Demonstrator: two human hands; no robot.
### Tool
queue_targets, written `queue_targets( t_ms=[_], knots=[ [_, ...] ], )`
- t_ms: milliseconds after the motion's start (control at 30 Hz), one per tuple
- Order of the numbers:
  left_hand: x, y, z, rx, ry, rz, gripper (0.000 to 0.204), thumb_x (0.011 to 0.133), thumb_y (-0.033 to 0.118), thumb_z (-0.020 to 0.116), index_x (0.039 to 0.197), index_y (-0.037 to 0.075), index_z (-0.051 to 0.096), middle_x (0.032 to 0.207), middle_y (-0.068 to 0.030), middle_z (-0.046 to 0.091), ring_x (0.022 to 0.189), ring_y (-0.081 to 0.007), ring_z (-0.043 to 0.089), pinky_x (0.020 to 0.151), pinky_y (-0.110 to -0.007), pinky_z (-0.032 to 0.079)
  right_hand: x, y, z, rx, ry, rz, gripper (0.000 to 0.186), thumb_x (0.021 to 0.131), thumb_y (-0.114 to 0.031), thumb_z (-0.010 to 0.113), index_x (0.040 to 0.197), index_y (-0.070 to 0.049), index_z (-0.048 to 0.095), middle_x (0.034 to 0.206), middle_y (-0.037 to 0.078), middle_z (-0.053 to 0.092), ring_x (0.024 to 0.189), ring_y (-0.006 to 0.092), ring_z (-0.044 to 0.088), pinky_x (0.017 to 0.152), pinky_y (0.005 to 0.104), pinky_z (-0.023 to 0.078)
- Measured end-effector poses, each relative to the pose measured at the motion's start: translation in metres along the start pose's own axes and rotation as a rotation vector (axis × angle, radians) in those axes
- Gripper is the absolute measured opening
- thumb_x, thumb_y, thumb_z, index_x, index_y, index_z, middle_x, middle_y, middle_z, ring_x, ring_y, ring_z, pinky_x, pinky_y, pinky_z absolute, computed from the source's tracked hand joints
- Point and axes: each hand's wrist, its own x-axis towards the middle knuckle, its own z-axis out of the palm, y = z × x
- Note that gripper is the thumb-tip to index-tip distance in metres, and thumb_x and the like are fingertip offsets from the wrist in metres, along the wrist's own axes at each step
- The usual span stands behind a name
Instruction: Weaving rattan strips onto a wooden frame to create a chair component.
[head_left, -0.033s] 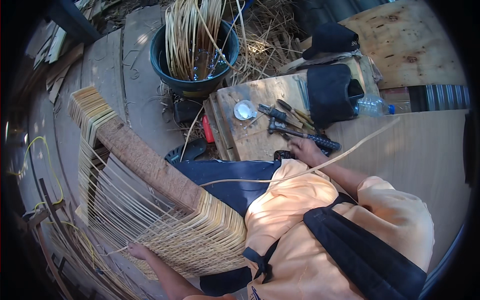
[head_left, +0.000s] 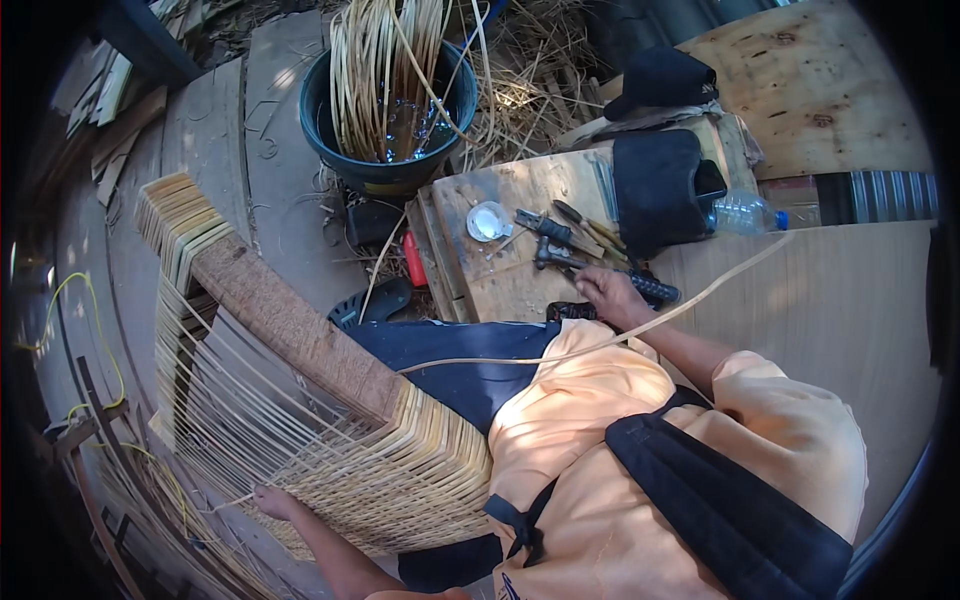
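A partly woven cane seat on a wooden frame (head_left: 280, 310) slants across the left side against my lap. My left hand (head_left: 275, 503) pinches a pale cane strand at the lower edge of the weave. My right hand (head_left: 607, 295) has its fingers curled on the black-handled hammer (head_left: 555, 255) lying on a wooden work board (head_left: 480, 290). Around the hammer lie cutting tools (head_left: 595, 228) and a small clear cup (head_left: 489, 221). A long loose strand (head_left: 720, 285) crosses my lap and right arm.
A bucket (head_left: 322, 120) of soaking cane stands at the back. A black pouch (head_left: 655, 175), black cap (head_left: 655, 85) and plastic bottle (head_left: 745, 210) are at the right. A plywood panel (head_left: 830, 300) spans the right side. Yellow cord (head_left: 95, 300) lies on the plank floor (head_left: 215, 130).
My right hand has moved slightly up and right onto the hammer's handle. My left hand is nearly unmoved.
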Motion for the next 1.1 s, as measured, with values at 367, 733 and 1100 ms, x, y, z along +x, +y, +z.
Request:
queue_targets(
  t_ms=[367,733,1100],
  knots=[
    [0.008,-0.02,0.016,-0.085,-0.004,-0.025,0.047,0.09,0.035,0.044,0.084,-0.009,0.057,0.078,-0.0248,0.058,0.068,-0.0362,0.046,0.072,-0.043,0.04,0.05,0.004,-0.014,-0.5,0.204,-0.078,0.028,0.077,-0.006,0.06,0.104,-0.005,0.056,0.106,0.017,0.054,0.099,0.0344,0.052,0.087,0.0421,0.043],
    [0.041,-0.1,0.036,-0.008,0.221,0.023,0.032,0.089,0.028,0.052,0.094,0.001,0.068,0.076,-0.0148,0.065,0.068,-0.0297,0.06,0.064,-0.041,0.048,-0.059,0.003,-0.053,-0.309,-0.248,-0.407,0.025,0.081,-0.016,0.059,0.103,-0.004,0.057,0.084,0.018,0.059,0.083,0.0353,0.059,0.071,0.0407,0.047],
    [-0.012,0.008,-0.023,-0.934,-0.032,-0.43,0.032,0.09,0.019,0.057,0.065,0.009,0.039,0.053,0.003,0.034,0.044,-0.0066,0.029,0.043,-0.027,0.02,-0.142,-0.293,0.031,0.147,-0.738,-0.469,0.025,0.089,-0.016,0.05,0.106,0.002,0.051,0.071,0.004,0.05,0.061,0.01,0.048,0.055,0.0263,0.041]
  ],
)
